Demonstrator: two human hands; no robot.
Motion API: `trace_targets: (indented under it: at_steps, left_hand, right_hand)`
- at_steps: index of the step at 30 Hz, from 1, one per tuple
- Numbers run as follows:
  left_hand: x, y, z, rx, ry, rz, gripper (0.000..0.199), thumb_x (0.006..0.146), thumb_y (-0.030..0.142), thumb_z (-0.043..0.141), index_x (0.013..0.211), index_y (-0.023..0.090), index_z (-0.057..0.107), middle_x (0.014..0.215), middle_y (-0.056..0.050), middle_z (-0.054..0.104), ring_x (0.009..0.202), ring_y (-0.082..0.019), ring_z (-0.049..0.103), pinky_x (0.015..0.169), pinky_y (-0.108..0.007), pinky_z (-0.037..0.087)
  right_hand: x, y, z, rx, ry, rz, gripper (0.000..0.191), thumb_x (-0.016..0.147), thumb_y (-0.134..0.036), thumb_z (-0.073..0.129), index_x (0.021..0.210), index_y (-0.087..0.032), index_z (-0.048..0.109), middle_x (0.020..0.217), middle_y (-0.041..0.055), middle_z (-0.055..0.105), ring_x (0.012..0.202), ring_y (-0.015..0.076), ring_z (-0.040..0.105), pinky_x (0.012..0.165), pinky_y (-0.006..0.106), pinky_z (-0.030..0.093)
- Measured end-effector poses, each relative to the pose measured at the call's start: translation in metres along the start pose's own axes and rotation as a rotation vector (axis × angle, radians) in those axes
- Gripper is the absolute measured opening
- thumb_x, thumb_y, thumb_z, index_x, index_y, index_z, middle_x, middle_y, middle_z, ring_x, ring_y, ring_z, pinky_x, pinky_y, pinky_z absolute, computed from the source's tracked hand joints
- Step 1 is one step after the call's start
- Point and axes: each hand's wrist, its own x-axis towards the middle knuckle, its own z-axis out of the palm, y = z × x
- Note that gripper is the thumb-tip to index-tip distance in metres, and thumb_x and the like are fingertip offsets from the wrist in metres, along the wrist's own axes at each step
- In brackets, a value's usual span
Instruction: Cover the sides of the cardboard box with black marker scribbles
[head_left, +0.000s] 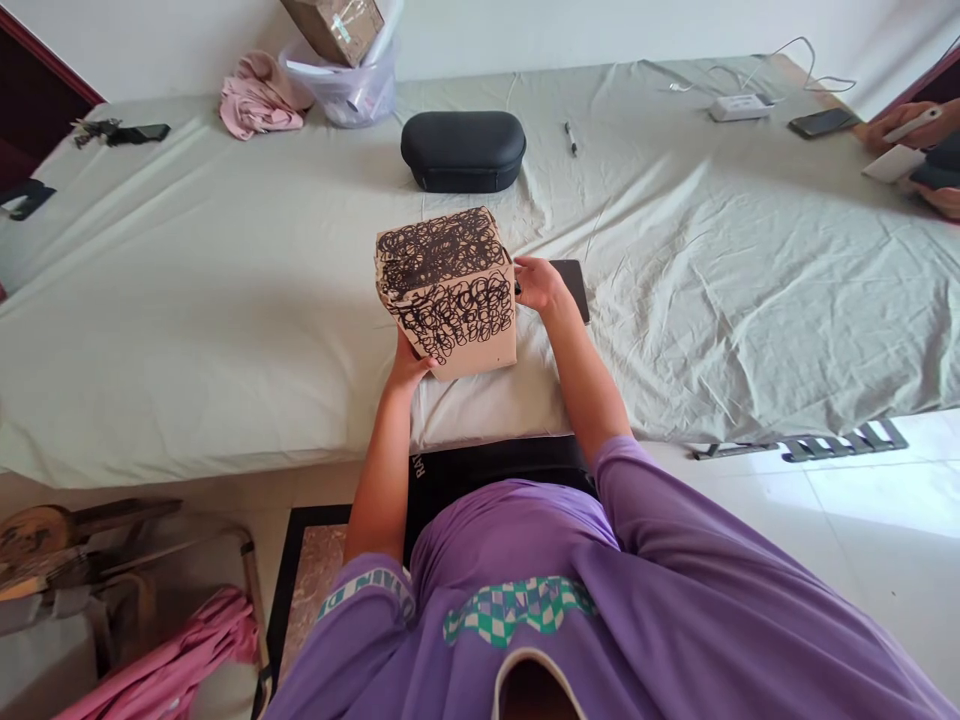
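A cardboard box stands near the front of the cloth-covered table, with dense black looped scribbles on its top and upper front side. My left hand grips its lower left corner, the thumb on the front side and the other fingers hidden. At the box's right side is my right hand, its fingers closed together. A small dark thing shows at those fingertips, too little of it visible to name. Partly behind the right wrist, a dark flat phone-like object lies on the cloth.
Beyond the box sit a black hard case and a pen. A plastic basket and pink cloth are at the back left. A white adapter and phone lie back right, near another person's hands.
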Motion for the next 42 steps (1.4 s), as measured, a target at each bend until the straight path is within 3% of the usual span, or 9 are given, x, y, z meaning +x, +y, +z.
trace_targets:
  at_steps: [3, 7, 10, 13, 17, 22, 28, 32, 42]
  left_hand:
    - [0.000, -0.001, 0.000, -0.019, 0.033, -0.017, 0.144, 0.034, 0.099, 0.093, 0.152, 0.027, 0.056, 0.159, -0.025, 0.063, 0.159, -0.048, 0.054, 0.129, -0.063, 0.047]
    - [0.001, -0.003, -0.002, -0.032, 0.085, -0.046, 0.153, 0.029, 0.104, 0.089, 0.158, 0.030, 0.053, 0.163, -0.022, 0.061, 0.164, -0.046, 0.048, 0.132, -0.059, 0.045]
    - [0.001, -0.006, -0.005, 0.010, 0.062, -0.017, 0.157, 0.033, 0.111, 0.081, 0.164, 0.029, 0.049, 0.169, -0.023, 0.056, 0.167, -0.048, 0.044, 0.135, -0.059, 0.043]
    - [0.000, -0.012, -0.008, 0.028, 0.028, 0.027, 0.153, 0.041, 0.116, 0.071, 0.166, 0.030, 0.049, 0.171, -0.024, 0.055, 0.167, -0.049, 0.046, 0.134, -0.062, 0.046]
    - [0.002, -0.025, -0.012, -0.031, 0.047, 0.089, 0.141, 0.050, 0.115, 0.070, 0.166, 0.037, 0.051, 0.174, -0.018, 0.054, 0.168, -0.048, 0.046, 0.136, -0.065, 0.043]
    - [0.003, -0.034, -0.013, -0.107, 0.046, 0.101, 0.129, 0.065, 0.106, 0.076, 0.170, 0.038, 0.047, 0.177, -0.015, 0.052, 0.170, -0.042, 0.045, 0.140, -0.063, 0.037]
    - [0.003, -0.018, -0.006, -0.064, -0.171, 0.175, 0.118, 0.078, 0.085, 0.086, 0.176, 0.038, 0.040, 0.181, -0.015, 0.047, 0.170, -0.043, 0.045, 0.137, -0.064, 0.041]
    - [0.005, -0.013, -0.002, -0.030, -0.176, 0.186, 0.124, 0.076, 0.086, 0.086, 0.178, 0.037, 0.034, 0.186, -0.015, 0.040, 0.173, -0.046, 0.039, 0.140, -0.064, 0.038]
    - [0.006, -0.012, -0.003, -0.020, -0.179, 0.137, 0.124, 0.077, 0.089, 0.083, 0.179, 0.040, 0.031, 0.187, -0.014, 0.039, 0.174, -0.045, 0.037, 0.141, -0.067, 0.035]
  right_hand:
    - [-0.017, -0.015, 0.015, 0.423, 0.163, 0.161, 0.021, 0.104, -0.008, 0.048, 0.119, -0.020, 0.058, 0.086, 0.0008, 0.071, 0.077, 0.0128, 0.075, 0.066, 0.022, 0.066]
    - [-0.041, -0.034, 0.025, 0.471, 0.215, 0.087, 0.046, 0.103, -0.011, 0.050, 0.145, -0.030, 0.052, 0.106, -0.0012, 0.076, 0.087, 0.0080, 0.082, 0.063, 0.012, 0.062]
    - [-0.066, -0.046, 0.026, 0.344, 0.160, -0.139, 0.033, 0.113, -0.044, 0.045, 0.137, -0.028, 0.061, 0.126, 0.0072, 0.080, 0.125, 0.0186, 0.080, 0.088, 0.028, 0.071]
    - [-0.089, -0.055, 0.026, 0.233, 0.118, -0.426, 0.087, 0.102, -0.094, 0.021, 0.136, -0.026, 0.064, 0.150, 0.0170, 0.073, 0.148, 0.0313, 0.067, 0.107, 0.046, 0.065]
    - [-0.098, -0.058, 0.041, -0.002, 0.112, -0.693, 0.110, 0.078, -0.117, 0.033, 0.140, -0.029, 0.059, 0.123, 0.0146, 0.080, 0.112, 0.0337, 0.082, 0.081, 0.044, 0.063]
    - [-0.104, -0.061, 0.089, -0.059, 0.046, -1.021, 0.058, 0.091, -0.087, 0.073, 0.100, -0.034, 0.051, 0.065, -0.0062, 0.067, 0.049, 0.0207, 0.060, 0.053, 0.036, 0.050]
    - [-0.094, -0.057, 0.128, -0.426, 0.254, -1.050, 0.074, 0.100, -0.091, 0.041, 0.129, -0.029, 0.068, 0.072, 0.0016, 0.064, 0.070, 0.0268, 0.061, 0.091, 0.049, 0.064]
    - [-0.069, -0.050, 0.127, -0.617, 0.466, -0.954, 0.036, 0.103, -0.065, 0.057, 0.091, -0.032, 0.066, 0.086, 0.0089, 0.070, 0.095, 0.0331, 0.067, 0.113, 0.057, 0.059]
    - [-0.065, -0.058, 0.133, -0.779, 0.616, -0.934, 0.022, 0.100, -0.021, 0.056, 0.081, -0.030, 0.048, 0.079, 0.0047, 0.057, 0.089, 0.0299, 0.063, 0.113, 0.058, 0.056]
